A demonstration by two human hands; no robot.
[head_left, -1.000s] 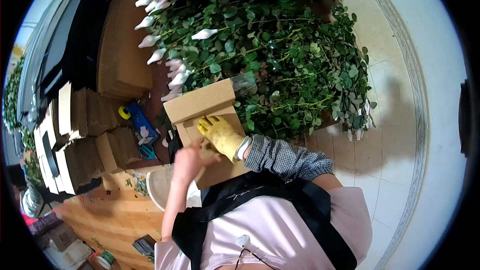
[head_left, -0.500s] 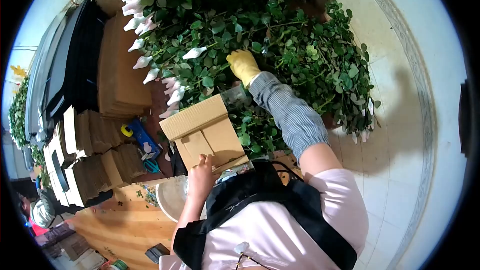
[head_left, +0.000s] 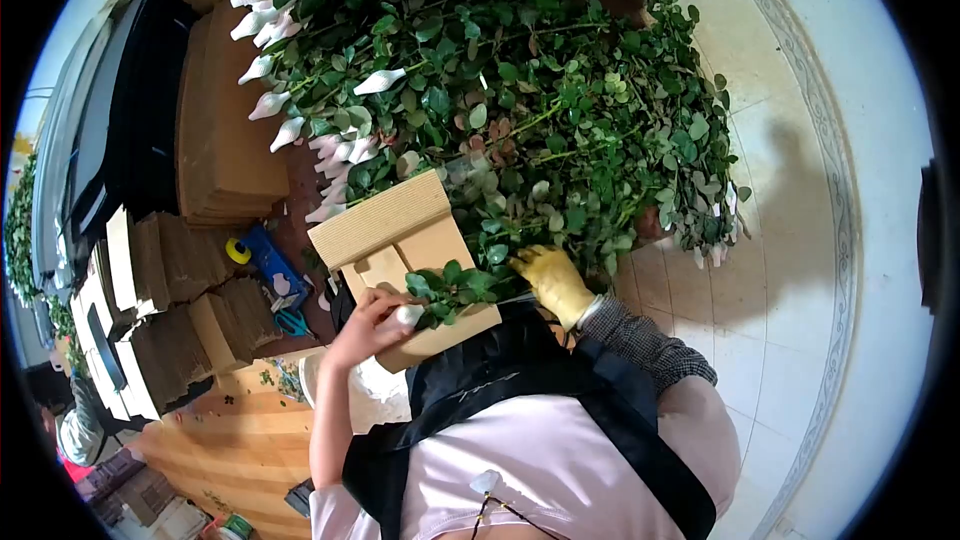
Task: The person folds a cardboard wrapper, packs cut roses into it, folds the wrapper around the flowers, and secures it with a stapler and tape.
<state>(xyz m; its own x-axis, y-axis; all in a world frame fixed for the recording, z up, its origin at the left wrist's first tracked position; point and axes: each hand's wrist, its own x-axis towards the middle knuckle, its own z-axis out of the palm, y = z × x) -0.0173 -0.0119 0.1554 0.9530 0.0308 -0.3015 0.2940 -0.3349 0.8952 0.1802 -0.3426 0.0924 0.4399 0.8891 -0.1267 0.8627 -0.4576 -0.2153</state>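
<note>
No lettering can be read; the small pale mark (head_left: 482, 390) on the black apron (head_left: 490, 348) is illegible.

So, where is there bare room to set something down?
The pale tiled floor is open between the leafy stems and the white wall. So is much of the wooden floor below the small cardboard stacks, though littered in places. The table is crowded, with a narrow reddish strip showing between the tall cardboard pile and the pale buds.

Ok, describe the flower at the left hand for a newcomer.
Find the big flower pile, then the cardboard at its near edge. The flower lies on the cardboard, its white head at the bare left hand; no other head shows there.
</note>
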